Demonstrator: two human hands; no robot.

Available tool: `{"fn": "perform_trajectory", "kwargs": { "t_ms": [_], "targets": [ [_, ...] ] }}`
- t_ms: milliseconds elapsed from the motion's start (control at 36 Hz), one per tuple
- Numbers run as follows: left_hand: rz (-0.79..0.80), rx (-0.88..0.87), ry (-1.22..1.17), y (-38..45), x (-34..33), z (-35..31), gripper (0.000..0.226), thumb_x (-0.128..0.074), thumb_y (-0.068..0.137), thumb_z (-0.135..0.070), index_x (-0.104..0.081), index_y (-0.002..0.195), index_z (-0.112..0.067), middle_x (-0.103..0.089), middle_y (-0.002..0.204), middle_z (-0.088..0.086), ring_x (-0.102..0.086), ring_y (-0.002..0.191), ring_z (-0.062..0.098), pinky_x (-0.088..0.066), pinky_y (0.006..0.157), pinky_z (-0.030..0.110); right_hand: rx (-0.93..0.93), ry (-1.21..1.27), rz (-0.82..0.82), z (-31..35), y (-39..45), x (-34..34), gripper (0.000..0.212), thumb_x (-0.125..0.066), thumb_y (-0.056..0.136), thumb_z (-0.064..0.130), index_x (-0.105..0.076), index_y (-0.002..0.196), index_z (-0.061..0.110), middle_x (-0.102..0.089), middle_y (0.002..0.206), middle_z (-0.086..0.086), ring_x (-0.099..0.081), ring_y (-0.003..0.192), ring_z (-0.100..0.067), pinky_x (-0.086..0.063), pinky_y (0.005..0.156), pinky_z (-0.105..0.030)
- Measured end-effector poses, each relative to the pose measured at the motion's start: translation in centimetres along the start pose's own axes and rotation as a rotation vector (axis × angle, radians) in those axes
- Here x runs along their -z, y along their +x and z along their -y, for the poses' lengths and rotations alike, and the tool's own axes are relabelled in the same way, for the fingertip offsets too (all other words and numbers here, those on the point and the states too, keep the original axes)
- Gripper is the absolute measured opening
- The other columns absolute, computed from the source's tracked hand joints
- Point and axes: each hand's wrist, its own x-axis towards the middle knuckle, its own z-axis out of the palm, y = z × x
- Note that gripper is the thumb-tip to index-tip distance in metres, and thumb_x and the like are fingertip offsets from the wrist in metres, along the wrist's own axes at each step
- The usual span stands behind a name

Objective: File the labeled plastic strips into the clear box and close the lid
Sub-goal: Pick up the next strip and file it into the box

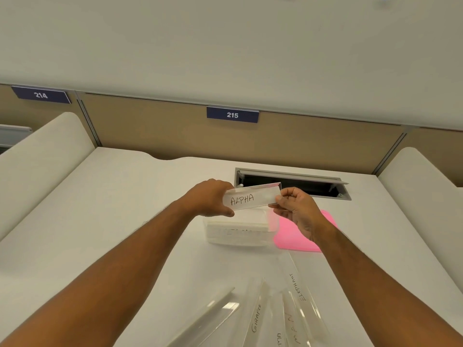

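Loose strips (273, 314) fan out at six o'clock on the table (130, 209). Above the clear box (238, 231), left hand (213, 200) and right hand (297, 211) each pinch one end of the ALPHA strip (253, 197); pink lid (298, 237) touches the box at three o'clock.

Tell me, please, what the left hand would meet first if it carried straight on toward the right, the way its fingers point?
Probably the right hand: the left hand grips one end of the ALPHA strip and the right pinches the other, though depth is unclear.
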Motion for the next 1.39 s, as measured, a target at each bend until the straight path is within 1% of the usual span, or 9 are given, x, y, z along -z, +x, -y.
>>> {"fn": "perform_trajectory", "kwargs": {
  "t_ms": [167, 333, 417, 528, 722, 861, 1000, 1222, 1389],
  "targets": [
    [-0.006, -0.013, 0.056, 0.5, -0.7, 0.3, 0.057, -0.077, 0.072, -0.046, -0.06, 0.123, -0.028, -0.068, 0.105, -0.007, -0.061, 0.091, 0.017, -0.055, 0.078, 0.038, 0.234, -0.542, -0.131, 0.7, 0.9, 0.3, 0.051, -0.078, 0.084, 0.03, -0.054, 0.127, 0.017, -0.06, 0.122, 0.005, -0.057, 0.112, -0.01, -0.046, 0.094, -0.027],
    [-0.01, -0.047, 0.097, 1.2, -1.2, 0.6, 0.057, -0.077, 0.074, -0.043, -0.059, 0.126, -0.031, -0.069, 0.107, -0.008, -0.06, 0.092, 0.017, -0.053, 0.075, 0.034, 0.344, -1.034, 0.069, 2.2, 1.6, -0.4, 0.073, -0.078, 0.081, 0.041, -0.044, 0.145, 0.028, -0.049, 0.145, 0.013, -0.046, 0.131, -0.008, -0.039, 0.107, -0.03],
    [-0.014, -0.067, 0.098, 1.5, -1.6, 0.8, 0.056, -0.079, 0.074, -0.042, -0.06, 0.125, -0.031, -0.069, 0.107, -0.009, -0.06, 0.092, 0.016, -0.052, 0.074, 0.033, 0.373, -1.286, 0.172, 2.6, 2.2, -1.0, 0.074, -0.077, 0.081, 0.043, -0.044, 0.145, 0.028, -0.052, 0.142, 0.011, -0.047, 0.131, -0.013, -0.041, 0.105, -0.034],
    [-0.023, -0.085, 0.106, 2.0, -2.1, 1.0, 0.055, -0.079, 0.074, -0.04, -0.06, 0.125, -0.031, -0.069, 0.108, -0.009, -0.061, 0.093, 0.016, -0.049, 0.072, 0.03, 0.394, -1.484, 0.261, 2.2, 3.1, -1.9, 0.07, -0.077, 0.08, 0.043, -0.046, 0.14, 0.027, -0.058, 0.127, 0.007, -0.055, 0.114, -0.019, -0.048, 0.093, -0.038],
    [-0.015, -0.084, 0.107, 2.9, -3.3, 1.9, 0.056, -0.078, 0.075, -0.04, -0.06, 0.126, -0.03, -0.069, 0.111, -0.009, -0.061, 0.097, 0.017, -0.051, 0.077, 0.032, 0.429, -1.591, 0.3, 0.7, 5.1, -2.3, 0.061, -0.076, 0.08, 0.043, -0.05, 0.132, 0.023, -0.059, 0.118, 0.004, -0.058, 0.104, -0.022, -0.049, 0.083, -0.038],
    [0.001, -0.077, 0.121, 3.7, -4.2, 2.6, 0.063, -0.077, 0.078, -0.042, -0.053, 0.134, -0.028, -0.065, 0.12, -0.008, -0.06, 0.104, 0.019, -0.05, 0.083, 0.035, 0.427, -1.577, 0.31, 0.1, 6.4, -2.2, 0.05, -0.077, 0.081, 0.041, -0.056, 0.122, 0.022, -0.059, 0.112, 0.005, -0.058, 0.099, -0.021, -0.041, 0.073, -0.032],
    [0.021, -0.059, 0.14, 4.6, -5.2, 3.7, 0.066, -0.078, 0.078, -0.044, -0.049, 0.134, -0.023, -0.061, 0.122, -0.004, -0.059, 0.107, 0.02, -0.05, 0.084, 0.035, 0.366, -1.53, 0.307, -0.5, 7.6, -1.9, 0.052, -0.077, 0.081, 0.04, -0.059, 0.125, 0.022, -0.061, 0.117, 0.005, -0.057, 0.105, -0.021, -0.047, 0.084, -0.035],
    [0.124, -0.063, 0.153, 6.1, -6.8, 5.2, 0.064, -0.075, 0.086, -0.024, -0.044, 0.141, -0.019, -0.053, 0.132, -0.001, -0.054, 0.117, 0.023, -0.048, 0.092, 0.038, 0.286, -1.535, 0.313, -1.9, 9.2, -1.8, 0.057, -0.074, 0.086, 0.038, -0.054, 0.136, 0.021, -0.058, 0.135, 0.002, -0.054, 0.122, -0.024, -0.046, 0.098, -0.039],
    [0.183, -0.063, 0.185, 7.2, -7.8, 6.2, 0.061, -0.075, 0.086, -0.022, -0.045, 0.139, -0.018, -0.054, 0.13, 0.0, -0.055, 0.116, 0.024, -0.049, 0.09, 0.037, 0.25, -1.562, 0.332, -3.4, 10.3, -2.0, 0.048, -0.068, 0.092, 0.033, -0.053, 0.135, 0.018, -0.056, 0.137, -0.001, -0.054, 0.123, -0.027, -0.046, 0.099, -0.041]
  ]
}}
